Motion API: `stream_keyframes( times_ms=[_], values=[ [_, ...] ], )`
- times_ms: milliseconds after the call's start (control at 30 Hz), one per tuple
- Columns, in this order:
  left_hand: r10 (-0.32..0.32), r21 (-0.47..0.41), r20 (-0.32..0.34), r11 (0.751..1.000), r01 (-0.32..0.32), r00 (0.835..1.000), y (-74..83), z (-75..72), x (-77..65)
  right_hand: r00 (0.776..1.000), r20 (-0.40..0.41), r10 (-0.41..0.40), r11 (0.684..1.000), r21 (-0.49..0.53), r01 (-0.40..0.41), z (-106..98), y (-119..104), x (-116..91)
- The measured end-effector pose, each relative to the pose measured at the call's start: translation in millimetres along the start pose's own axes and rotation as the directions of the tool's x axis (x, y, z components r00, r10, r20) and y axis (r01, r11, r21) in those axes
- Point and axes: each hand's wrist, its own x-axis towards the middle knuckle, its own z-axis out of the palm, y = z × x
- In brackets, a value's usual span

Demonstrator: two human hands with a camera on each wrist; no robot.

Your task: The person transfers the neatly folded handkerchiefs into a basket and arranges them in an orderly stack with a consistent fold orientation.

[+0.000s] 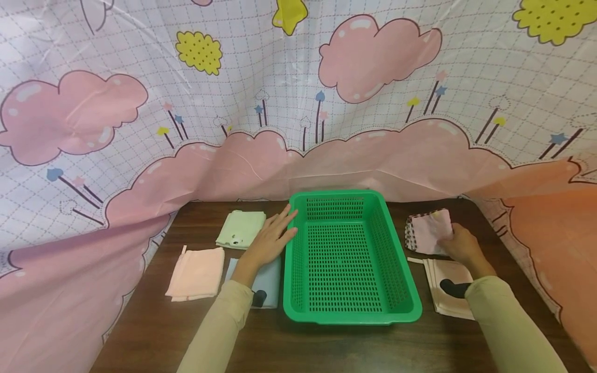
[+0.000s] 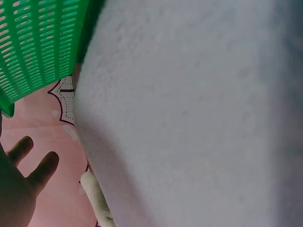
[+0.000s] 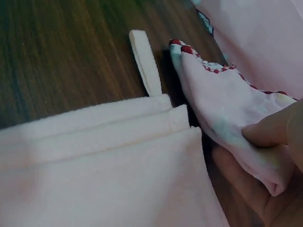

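A green perforated plastic basket [image 1: 288, 282] stands in the middle of the table. My left hand [image 1: 267, 242] lies at its left side, with fairly straight fingers touching the rim. Below that hand is a folded grey-blue cloth [image 1: 269, 285], partly hidden by the wrist. To the right of the basket, my right hand [image 1: 466, 249] pinches the near edge of a folded pink cloth with a patterned border [image 1: 429, 234]. In the right wrist view the thumb presses on top of this pink cloth [image 3: 218, 99] and the fingers are underneath.
A folded pale peach cloth with a hanging loop [image 1: 440, 290] lies under the right wrist. On the left are a light green cloth [image 1: 240, 228] and a peach cloth [image 1: 198, 272]. A cartoon-printed curtain [image 1: 261, 171] borders the dark wooden table [image 1: 345, 347].
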Motion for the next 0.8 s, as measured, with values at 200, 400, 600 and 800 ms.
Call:
stream_keyframes(
  times_ms=[200,400,600,800],
  values=[
    [0.004,-0.012,-0.002,1.000,-0.004,1.000,-0.3,0.7,-0.3,0.998,0.063,0.022,0.992,0.120,-0.030,-2.5,-1.6,-3.0],
    [0.010,-0.015,-0.005,1.000,-0.010,1.000,1.5,-0.6,-0.1,0.996,0.086,0.028,0.968,0.245,-0.049,-4.4,-3.1,-7.6],
    [0.008,-0.012,0.001,1.000,-0.008,1.000,2.3,-0.4,-0.6,0.995,0.094,0.028,0.929,0.366,-0.061,-2.6,-2.9,-10.7],
    [0.002,-0.011,0.002,1.000,-0.002,1.000,1.0,-0.6,-0.5,0.995,0.100,0.014,0.868,0.493,-0.062,-1.5,-7.0,-11.0]
  ],
)
